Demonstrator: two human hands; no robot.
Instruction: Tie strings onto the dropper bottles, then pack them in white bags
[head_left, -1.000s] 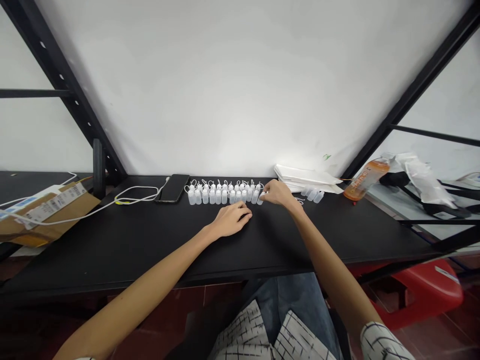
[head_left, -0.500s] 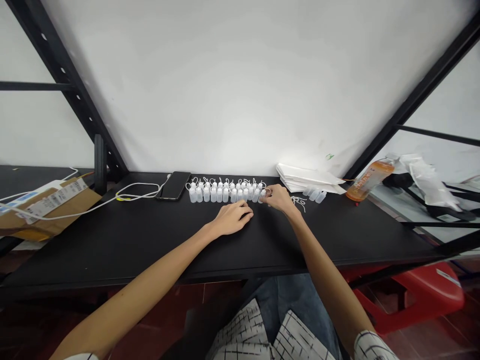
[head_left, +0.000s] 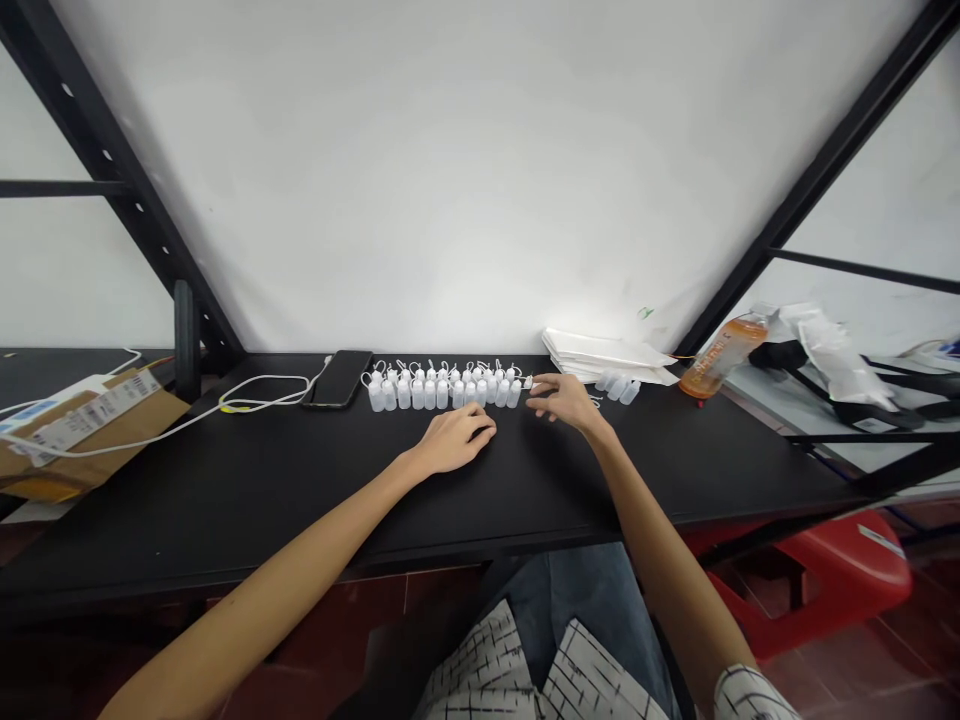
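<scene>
Small translucent white bottles (head_left: 430, 392) with thin looped cap straps stand upright in a tight row, with more caps visible behind. My left hand (head_left: 456, 438) rests on the black tabletop in front of the row, fingers loosely bent and thumb apart, holding nothing visible. At the row's right end is my right hand (head_left: 564, 402), its fingers apart. A small white cap (head_left: 528, 383) shows at its index fingertip; whether they touch, I cannot tell. The rightmost bottle (head_left: 514, 395) stands just left of those fingers.
Several capless bottles (head_left: 621, 387) lie right of my right hand, before a stack of white sheets (head_left: 604, 352). Farther right leans an orange drink bottle (head_left: 724, 357). A black phone (head_left: 339, 380), white cable (head_left: 262, 400) and cardboard package (head_left: 97, 425) are at the left.
My right hand has let go of the rightmost bottle and its fingers have spread. The left hand stays by the row. The whole view has shifted slightly.
</scene>
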